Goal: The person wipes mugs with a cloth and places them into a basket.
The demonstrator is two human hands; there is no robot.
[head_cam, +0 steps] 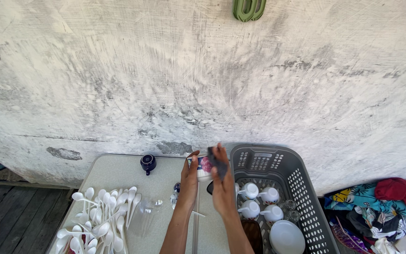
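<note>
The white cup with a pink floral pattern is held above the worktop, near its far edge. The left hand closes around the cup from the left. The right hand pinches a dark cloth against the cup's right side; most of the cup is hidden by both hands. Just right stands a grey perforated basket containing white cups, a white plate and small clear glasses that are hard to make out. A dark blue cup stands upright to the left. White plastic spoons lie heaped at the near left, cut off by the frame edge. Coloured clothes lie to the far right.
</note>
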